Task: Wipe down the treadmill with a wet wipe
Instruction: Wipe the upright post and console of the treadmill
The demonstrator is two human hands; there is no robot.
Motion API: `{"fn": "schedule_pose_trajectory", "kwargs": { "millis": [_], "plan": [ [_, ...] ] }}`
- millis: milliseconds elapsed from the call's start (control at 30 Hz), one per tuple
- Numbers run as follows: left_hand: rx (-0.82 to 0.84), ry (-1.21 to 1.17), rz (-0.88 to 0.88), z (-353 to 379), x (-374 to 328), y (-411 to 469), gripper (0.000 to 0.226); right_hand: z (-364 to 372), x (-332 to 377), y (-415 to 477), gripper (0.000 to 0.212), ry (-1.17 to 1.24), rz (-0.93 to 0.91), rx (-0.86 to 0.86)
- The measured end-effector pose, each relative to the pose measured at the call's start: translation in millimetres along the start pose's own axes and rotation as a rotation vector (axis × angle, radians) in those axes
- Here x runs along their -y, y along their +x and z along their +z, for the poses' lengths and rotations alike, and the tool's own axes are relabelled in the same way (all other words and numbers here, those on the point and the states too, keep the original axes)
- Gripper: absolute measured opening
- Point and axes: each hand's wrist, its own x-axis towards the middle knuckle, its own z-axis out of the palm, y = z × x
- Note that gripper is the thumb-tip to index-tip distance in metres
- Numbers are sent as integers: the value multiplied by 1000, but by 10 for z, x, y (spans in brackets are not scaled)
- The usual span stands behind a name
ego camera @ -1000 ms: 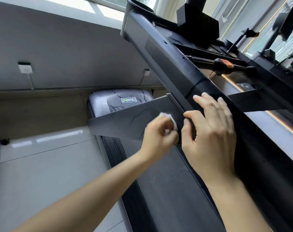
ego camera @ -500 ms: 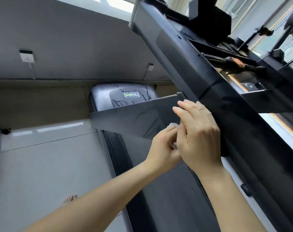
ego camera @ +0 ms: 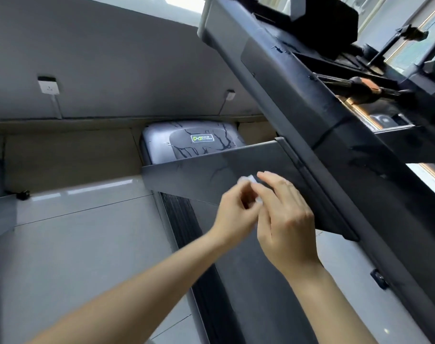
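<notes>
The dark grey treadmill slants across the view, its upright frame running from top centre to lower right. A flat crossbar panel juts left from the frame above the black belt. A small white wet wipe shows between my two hands, just in front of the panel. My left hand is blurred and pinches the wipe from the left. My right hand meets it from the right, fingertips pinching the wipe's upper edge. Most of the wipe is hidden by the fingers.
The grey motor cover with a green logo lies beyond the panel. Glossy floor tiles spread to the left, below a grey wall with a socket. Handles with an orange mark and other gym gear crowd the upper right.
My right hand came off the treadmill frame and moved left to meet the left hand at the wipe. Both hands now hold it together, slightly lower and away from the panel.
</notes>
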Motion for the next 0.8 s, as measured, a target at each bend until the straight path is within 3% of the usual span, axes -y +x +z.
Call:
{"fn": "schedule_pose_trajectory", "kwargs": {
  "millis": [100, 167, 267, 333, 400, 500, 567, 633, 700, 800],
  "plan": [
    [176, 58, 19, -118, -48, 13, 28, 68, -3, -197, 33, 56, 23, 7],
    [147, 113, 10, -286, -100, 315, 34, 126, -10, -256, 35, 51, 47, 5],
    [25, 136, -139, -597, -91, 848, 16, 234, 21, -221, 35, -20, 92, -7],
    [52, 153, -252, -776, 39, 974, 8, 315, 73, -179, 34, -82, 125, -5],
    [97, 196, -373, -855, 148, 928, 19, 393, 110, -165, 32, -100, 179, -11],
    [298, 178, -493, -879, 169, 723, 12, 570, 230, -224, 27, -18, 288, -2],
    [446, 116, -543, -931, 137, 735, 22, 762, 323, -196, 23, 91, 453, -1],
    [595, 50, -587, -1022, 36, 809, 16, 960, 464, -141, 30, 185, 612, -21],
    [770, 15, -663, -1154, -78, 1014, 10, 1171, 609, -32, 38, 217, 747, -103],
    [973, 5, -789, -1353, -194, 1313, 14, 1320, 826, 194, 34, 201, 858, -227]
  ]
}}
